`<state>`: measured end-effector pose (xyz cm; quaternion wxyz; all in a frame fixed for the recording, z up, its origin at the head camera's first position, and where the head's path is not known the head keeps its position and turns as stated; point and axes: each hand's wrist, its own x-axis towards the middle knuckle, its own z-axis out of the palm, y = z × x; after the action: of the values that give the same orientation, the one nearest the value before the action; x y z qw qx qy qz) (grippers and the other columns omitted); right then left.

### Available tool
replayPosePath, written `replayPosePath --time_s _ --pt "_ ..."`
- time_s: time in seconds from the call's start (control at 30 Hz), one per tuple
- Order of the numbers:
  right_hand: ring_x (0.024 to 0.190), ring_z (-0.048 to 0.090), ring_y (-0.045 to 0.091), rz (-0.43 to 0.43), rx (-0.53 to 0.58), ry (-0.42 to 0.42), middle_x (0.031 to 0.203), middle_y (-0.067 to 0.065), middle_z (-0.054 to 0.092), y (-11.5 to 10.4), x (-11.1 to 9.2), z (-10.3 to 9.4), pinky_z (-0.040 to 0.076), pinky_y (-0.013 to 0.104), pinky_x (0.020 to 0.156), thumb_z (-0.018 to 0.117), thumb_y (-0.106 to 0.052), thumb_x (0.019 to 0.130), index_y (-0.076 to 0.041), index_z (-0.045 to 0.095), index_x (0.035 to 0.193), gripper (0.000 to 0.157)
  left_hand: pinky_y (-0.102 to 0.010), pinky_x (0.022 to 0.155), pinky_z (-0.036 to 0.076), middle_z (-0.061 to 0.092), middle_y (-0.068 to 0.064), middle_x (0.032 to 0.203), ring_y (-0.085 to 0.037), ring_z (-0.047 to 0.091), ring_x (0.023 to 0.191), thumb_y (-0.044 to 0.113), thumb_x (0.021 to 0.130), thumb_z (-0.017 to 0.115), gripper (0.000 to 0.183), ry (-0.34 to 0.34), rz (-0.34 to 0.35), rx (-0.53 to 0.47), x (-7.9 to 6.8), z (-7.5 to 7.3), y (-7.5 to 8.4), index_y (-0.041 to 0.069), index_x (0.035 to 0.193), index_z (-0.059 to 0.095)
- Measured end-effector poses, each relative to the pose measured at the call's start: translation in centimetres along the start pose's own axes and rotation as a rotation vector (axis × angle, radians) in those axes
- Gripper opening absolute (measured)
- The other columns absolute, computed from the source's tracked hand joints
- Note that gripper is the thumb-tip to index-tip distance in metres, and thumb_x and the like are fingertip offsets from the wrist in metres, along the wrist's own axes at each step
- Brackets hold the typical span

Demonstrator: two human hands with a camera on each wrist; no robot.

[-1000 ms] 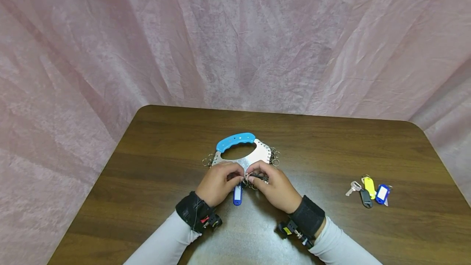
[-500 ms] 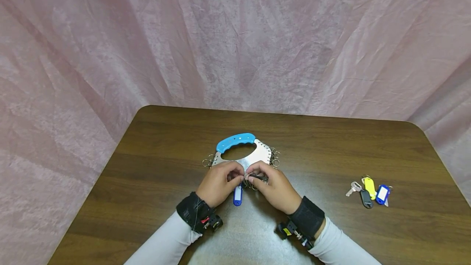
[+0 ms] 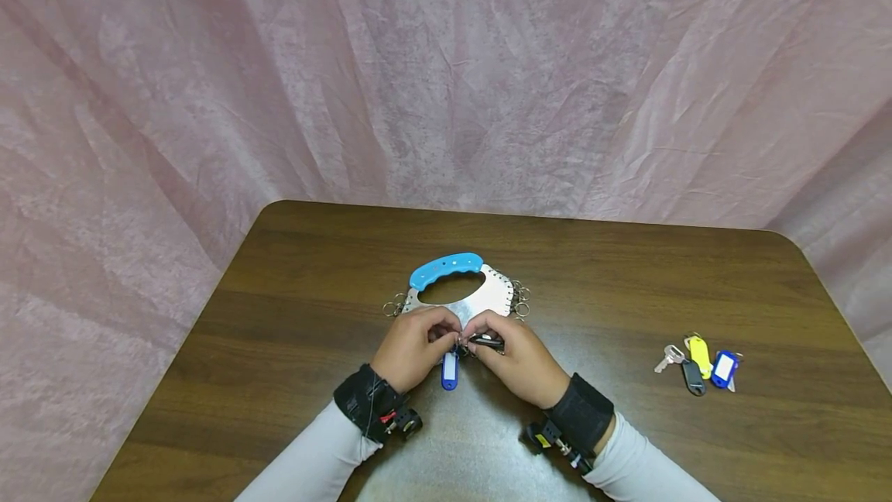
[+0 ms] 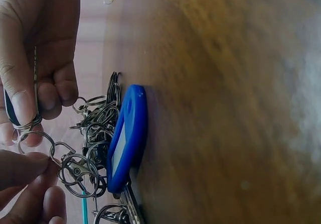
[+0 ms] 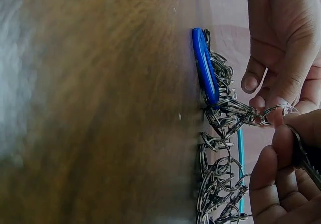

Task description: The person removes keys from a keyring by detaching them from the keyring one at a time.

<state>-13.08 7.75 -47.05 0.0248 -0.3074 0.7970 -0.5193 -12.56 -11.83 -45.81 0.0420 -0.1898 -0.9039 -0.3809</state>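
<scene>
A flat metal key holder (image 3: 488,299) with a light-blue grip handle (image 3: 446,267) and many dangling rings lies mid-table. At its near edge, my left hand (image 3: 414,347) pinches a split ring (image 4: 49,139) linked to a clip on the holder. Facing it, my right hand (image 3: 523,355) holds a black key tag (image 3: 488,342) and a key (image 5: 312,170) between thumb and fingers, their small ring right at the split ring. A blue key tag (image 4: 133,133) with a white label hangs from the holder beneath the hands, a key beside it.
To the right on the brown table (image 3: 592,285) lie a loose key (image 3: 670,357), a yellow key tag (image 3: 699,355), a dark key tag (image 3: 693,376) and a blue key tag (image 3: 725,367). A pink curtain (image 3: 446,84) hangs behind the table's far edge.
My right fingers have shifted slightly at the ring, and the black key tag has turned so more of it shows. My left hand stays nearly still.
</scene>
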Motion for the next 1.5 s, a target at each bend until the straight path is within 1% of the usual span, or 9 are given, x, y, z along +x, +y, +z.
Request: replayPosePath --time_s 0.2,0.37,0.5,0.63,0.8,0.97,1.1,1.33,1.5 --pt "0.094 0.057 0.008 -0.008 -0.018 -0.001 0.097 -0.011 0.063 -0.02 -0.02 0.10 0.046 0.032 0.082 0.066 -0.008 0.088 -0.020 0.059 0.101 0.019 -0.023 0.065 0.047 0.060 0.014 0.082 -0.001 0.054 0.074 0.009 0.085 0.070 0.015 -0.005 -0.009 -0.016 -0.04 0.10 -0.19 0.023 0.088 0.064" --pt "0.093 0.058 0.008 0.000 -0.001 0.012 0.096 -0.009 0.064 -0.14 -0.01 0.11 0.047 0.032 0.080 0.067 -0.006 0.088 -0.019 0.059 0.101 0.020 -0.023 0.066 0.048 0.061 0.015 0.082 0.000 0.055 0.074 0.010 0.085 0.070 0.014 -0.003 -0.021 -0.030 0.06 0.16 -0.27 0.023 0.088 0.063" --pt "0.092 0.059 0.008 0.010 0.001 0.018 0.096 -0.010 0.064 -0.15 -0.04 0.12 0.048 0.031 0.079 0.067 -0.006 0.087 -0.018 0.059 0.102 0.021 -0.024 0.062 0.046 0.059 0.016 0.079 -0.001 0.053 0.070 0.011 0.084 0.071 0.015 0.009 -0.022 -0.026 0.04 0.17 -0.28 0.024 0.085 0.064" --pt "0.092 0.059 0.009 0.001 -0.011 0.025 0.096 -0.010 0.064 -0.11 0.00 0.09 0.048 0.031 0.078 0.067 -0.006 0.087 -0.018 0.060 0.102 0.020 -0.025 0.057 0.044 0.057 0.016 0.076 -0.003 0.050 0.066 0.012 0.083 0.072 0.016 0.011 -0.013 -0.013 0.00 0.16 -0.29 0.026 0.083 0.064" --pt "0.091 0.059 0.008 0.009 -0.008 0.024 0.096 -0.010 0.064 -0.27 -0.03 0.04 0.047 0.031 0.078 0.067 -0.006 0.087 -0.018 0.059 0.101 0.020 -0.026 0.057 0.044 0.056 0.016 0.076 -0.004 0.049 0.066 0.012 0.084 0.072 0.016 0.003 0.005 0.001 -0.02 0.08 -0.20 0.027 0.083 0.064" --pt "0.091 0.059 0.008 0.029 0.001 0.024 0.095 -0.011 0.064 -0.36 -0.07 0.03 0.048 0.032 0.078 0.067 -0.007 0.088 -0.019 0.059 0.101 0.019 -0.026 0.058 0.044 0.056 0.015 0.076 -0.005 0.050 0.067 0.013 0.084 0.071 0.016 -0.017 -0.005 0.006 -0.07 -0.04 -0.03 0.027 0.084 0.064" --pt "0.090 0.059 0.008 0.029 0.000 0.028 0.094 -0.011 0.064 -0.35 -0.08 0.02 0.048 0.031 0.078 0.067 -0.007 0.088 -0.019 0.059 0.100 0.019 -0.026 0.059 0.044 0.056 0.015 0.077 -0.005 0.050 0.069 0.012 0.085 0.071 0.016 -0.031 -0.007 0.006 -0.13 -0.11 0.09 0.026 0.084 0.064" --pt "0.087 0.059 0.008 0.020 -0.001 0.032 0.092 -0.009 0.064 -0.22 -0.09 0.00 0.048 0.031 0.075 0.067 -0.006 0.087 -0.018 0.059 0.099 0.019 -0.026 0.060 0.043 0.055 0.015 0.077 -0.008 0.051 0.070 0.011 0.084 0.072 0.015 -0.018 0.039 0.006 -0.15 -0.04 0.06 0.024 0.082 0.064" --pt "0.088 0.059 0.008 0.019 0.001 0.039 0.092 -0.009 0.064 -0.14 -0.06 0.01 0.048 0.031 0.075 0.067 -0.007 0.087 -0.019 0.060 0.099 0.018 -0.025 0.061 0.042 0.055 0.015 0.077 -0.006 0.050 0.070 0.012 0.082 0.072 0.016 0.009 0.080 0.024 -0.15 0.01 0.03 0.025 0.081 0.064"
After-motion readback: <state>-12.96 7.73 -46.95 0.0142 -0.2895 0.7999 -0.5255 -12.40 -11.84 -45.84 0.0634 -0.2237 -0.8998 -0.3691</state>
